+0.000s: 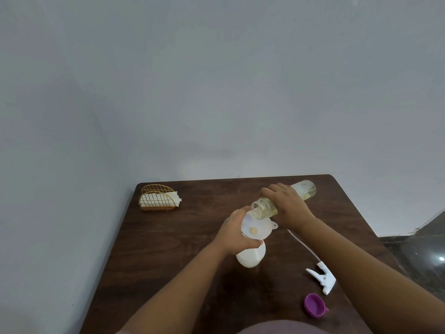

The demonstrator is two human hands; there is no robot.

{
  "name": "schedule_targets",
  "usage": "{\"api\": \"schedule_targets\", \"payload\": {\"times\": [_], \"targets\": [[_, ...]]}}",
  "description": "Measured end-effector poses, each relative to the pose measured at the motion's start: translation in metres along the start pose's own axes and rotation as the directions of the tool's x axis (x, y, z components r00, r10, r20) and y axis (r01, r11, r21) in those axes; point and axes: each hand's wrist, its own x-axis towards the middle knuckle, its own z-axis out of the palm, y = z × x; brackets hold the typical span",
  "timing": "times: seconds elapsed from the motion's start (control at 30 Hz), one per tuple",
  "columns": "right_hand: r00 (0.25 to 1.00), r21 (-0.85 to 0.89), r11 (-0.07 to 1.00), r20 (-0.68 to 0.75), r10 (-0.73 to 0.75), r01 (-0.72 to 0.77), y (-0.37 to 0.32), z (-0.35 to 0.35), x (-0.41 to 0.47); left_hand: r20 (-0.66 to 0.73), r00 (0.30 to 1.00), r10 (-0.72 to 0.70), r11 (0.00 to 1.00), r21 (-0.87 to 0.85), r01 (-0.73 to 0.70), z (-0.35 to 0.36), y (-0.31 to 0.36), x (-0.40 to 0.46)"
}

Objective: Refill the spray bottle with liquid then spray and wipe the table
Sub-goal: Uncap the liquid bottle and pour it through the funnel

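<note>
I see the white spray bottle (251, 257) standing near the middle of the table (168, 249), its top off and a pale funnel (255, 228) seated in its neck. My left hand (234, 233) is wrapped round the bottle's upper part and the funnel's rim, fingers curled on them. My right hand (287, 204) grips a clear refill bottle (284, 198) round its middle, tipped almost flat with its open mouth just over the funnel's far edge; yellowish liquid lies along its lower side and pools at the mouth. The two hands are close together, each clamped on its own thing. The white trigger head (322, 279) lies on the table to the right of the spray bottle, its thin dip tube (303, 245) trailing back towards my right wrist. Just nearer me than the trigger head lies a purple cap (314, 304), open side up. At the far left corner stands a gold wire holder (157, 197) with white napkins (156, 200) in it, well apart from the rest
</note>
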Motion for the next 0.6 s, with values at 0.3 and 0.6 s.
{"api": "schedule_targets", "payload": {"times": [0.3,0.6], "targets": [[1.0,0.005,1.0,-0.013,0.004,-0.004,0.001,0.0003,-0.0003,-0.002,1.0,-0.007,1.0,0.001,0.007,-0.001,0.0013,-0.0007],[1.0,0.001,1.0,0.001,0.009,-0.009,0.0027,0.0015,-0.0026,0.011,1.0,-0.021,1.0,0.012,0.02,-0.0008,0.0016,-0.0005]]}}
